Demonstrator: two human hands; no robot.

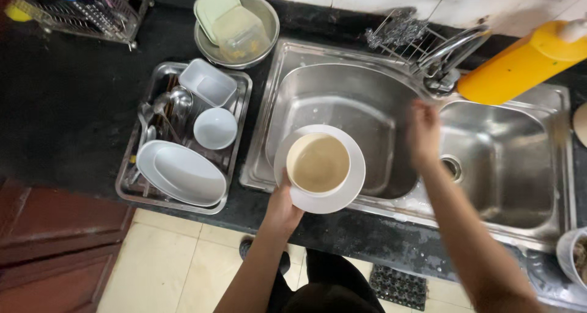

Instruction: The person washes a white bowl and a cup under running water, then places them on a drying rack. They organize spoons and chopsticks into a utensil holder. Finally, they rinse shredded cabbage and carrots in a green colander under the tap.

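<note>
Over the sink [342, 80], left basin, a white plate [351, 187] with a bowl [318, 163] of murky liquid on it; left hand [282, 208] grips the plate's near edge, fingers curled shut under the rim; right hand [424, 134] is blurred, raised towards the tap [455, 50] at the sink's back edge, holding nothing visible; its finger spread cannot be told. Left of the sink, a tray [241, 105] holds washed white dishes [183, 172]; judged part done, with plate and bowl not yet rinsed. Behind the sink's right basin, a yellow bottle [520, 65].
</note>
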